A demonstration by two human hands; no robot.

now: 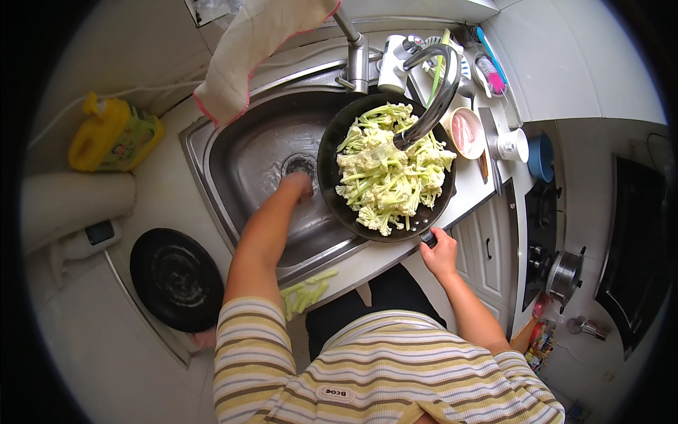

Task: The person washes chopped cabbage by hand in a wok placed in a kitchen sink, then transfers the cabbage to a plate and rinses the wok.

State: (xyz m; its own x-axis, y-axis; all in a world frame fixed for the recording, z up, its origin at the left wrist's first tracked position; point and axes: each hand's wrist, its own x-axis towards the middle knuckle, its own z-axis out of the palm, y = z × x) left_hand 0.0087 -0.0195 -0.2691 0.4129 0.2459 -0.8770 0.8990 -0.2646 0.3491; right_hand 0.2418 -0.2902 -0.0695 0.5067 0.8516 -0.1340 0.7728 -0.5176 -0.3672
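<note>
My right hand (440, 250) is wrapped around the short black handle (428, 238) of a dark frying pan (329, 196). Heaped in the pan are pale green-white cauliflower florets (392, 169). The pan lies over the right part of a stainless steel sink (249, 132), and a curved chrome spout (429, 119) hangs above the florets. Down in the sink, my left hand (298, 185) is beside the drain strainer (299, 165), left of the pan. Its fingers point downward and are blurred and partly hidden, so I cannot tell whether they hold anything.
Cut green stalks (307, 294) lie on the front counter edge. A round black lid or pan (177, 278) and a yellow jug (116, 135) are left. A bowl of meat (466, 132), a knife (490, 132) and a white cup (513, 146) stand right. A cloth (233, 74) hangs above the sink.
</note>
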